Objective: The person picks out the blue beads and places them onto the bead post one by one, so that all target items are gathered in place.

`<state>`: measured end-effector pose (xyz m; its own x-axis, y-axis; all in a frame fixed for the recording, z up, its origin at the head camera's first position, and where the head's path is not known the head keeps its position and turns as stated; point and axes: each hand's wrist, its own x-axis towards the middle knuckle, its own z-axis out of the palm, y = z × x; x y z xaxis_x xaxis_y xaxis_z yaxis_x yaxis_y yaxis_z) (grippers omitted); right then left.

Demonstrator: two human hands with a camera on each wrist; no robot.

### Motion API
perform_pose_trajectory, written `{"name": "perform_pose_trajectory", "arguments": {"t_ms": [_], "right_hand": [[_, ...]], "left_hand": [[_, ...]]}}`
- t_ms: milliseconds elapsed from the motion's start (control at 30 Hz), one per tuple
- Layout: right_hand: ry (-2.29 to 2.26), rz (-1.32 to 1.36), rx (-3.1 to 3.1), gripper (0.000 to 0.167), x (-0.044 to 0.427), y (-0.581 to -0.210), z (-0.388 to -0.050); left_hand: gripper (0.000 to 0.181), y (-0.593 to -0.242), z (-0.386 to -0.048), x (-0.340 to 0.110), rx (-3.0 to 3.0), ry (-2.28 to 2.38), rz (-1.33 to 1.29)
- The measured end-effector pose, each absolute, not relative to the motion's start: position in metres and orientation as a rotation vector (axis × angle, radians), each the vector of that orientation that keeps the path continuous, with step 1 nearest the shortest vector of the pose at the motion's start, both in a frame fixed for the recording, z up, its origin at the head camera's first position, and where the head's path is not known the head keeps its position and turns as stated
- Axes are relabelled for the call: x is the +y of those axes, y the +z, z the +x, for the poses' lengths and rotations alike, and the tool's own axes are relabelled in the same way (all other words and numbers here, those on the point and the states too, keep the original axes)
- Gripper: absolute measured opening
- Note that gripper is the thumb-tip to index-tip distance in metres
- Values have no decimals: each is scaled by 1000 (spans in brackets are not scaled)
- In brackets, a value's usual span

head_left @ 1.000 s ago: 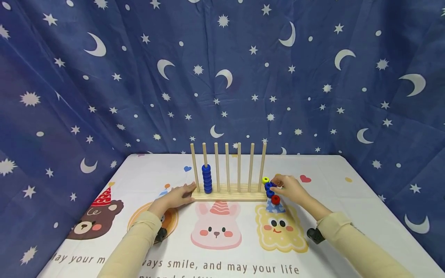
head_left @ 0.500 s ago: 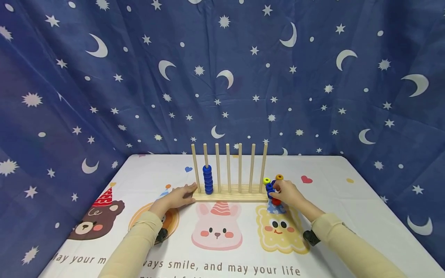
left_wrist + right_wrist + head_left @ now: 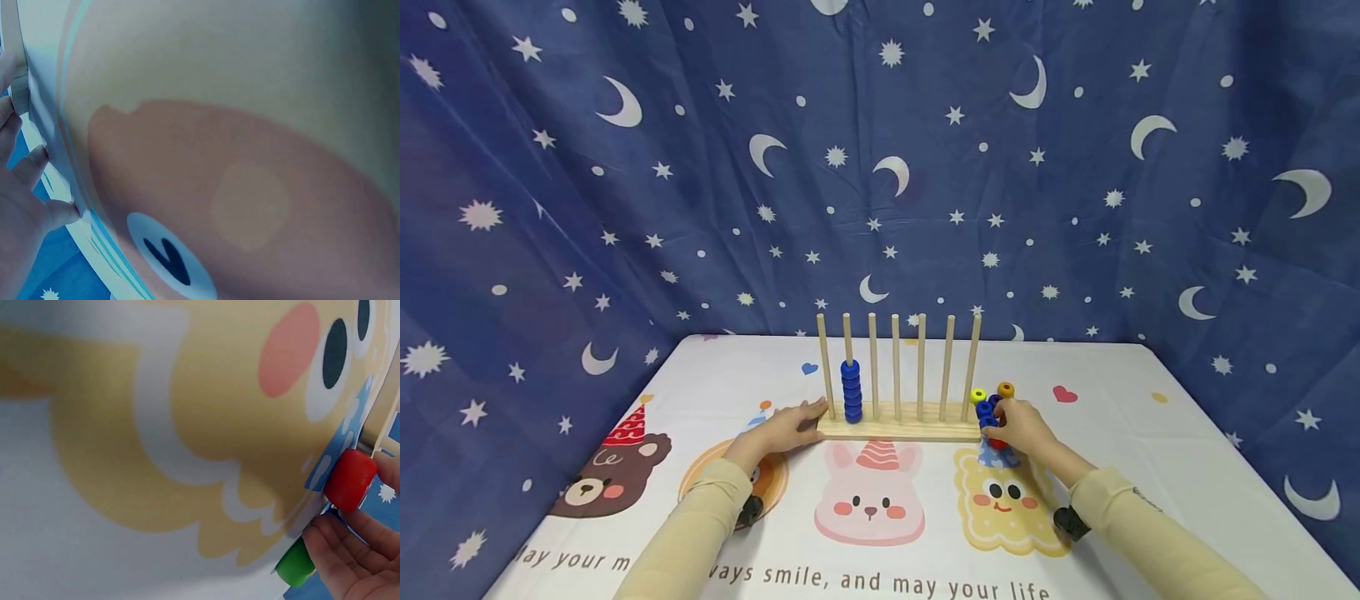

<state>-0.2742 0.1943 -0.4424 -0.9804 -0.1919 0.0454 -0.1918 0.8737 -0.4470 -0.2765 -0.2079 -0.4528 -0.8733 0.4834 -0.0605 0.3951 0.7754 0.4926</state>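
Several blue beads (image 3: 852, 392) are stacked on the second peg from the left of a wooden peg rack (image 3: 898, 429); its other pegs are bare. My left hand (image 3: 786, 427) rests against the rack's left end, fingers spread. My right hand (image 3: 1024, 429) reaches into a small cluster of loose beads at the rack's right end, thumb and fingers bent round blue beads (image 3: 985, 408). Its fingers partly hide a red bead (image 3: 351, 480), and a green bead (image 3: 296, 562) lies by its fingertips in the right wrist view. Whether it pinches a bead is hidden.
A yellow bead (image 3: 977, 396) and an orange bead (image 3: 1006, 389) lie at the back of the cluster. The white tablecloth (image 3: 1112, 400) has printed animals and lettering. A blue star-and-moon curtain (image 3: 880, 167) hangs behind the table.
My right hand has shifted forward and closed in over the loose beads, uncovering the orange bead and covering part of the red one. The left hand stays at the rack's end.
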Motion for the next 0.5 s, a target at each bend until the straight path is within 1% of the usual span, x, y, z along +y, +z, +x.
{"name": "perform_pose_trajectory", "arguments": {"t_ms": [133, 267, 500], "right_hand": [[-756, -335, 3022, 36, 197, -447, -278], [-786, -427, 3040, 39, 200, -453, -285], [-760, -323, 3033, 30, 192, -443, -277]], "left_hand": [[61, -452, -276, -207, 2779, 697, 693], [61, -450, -274, -206, 2778, 698, 687], [64, -453, -277, -210, 2756, 779, 727]]}}
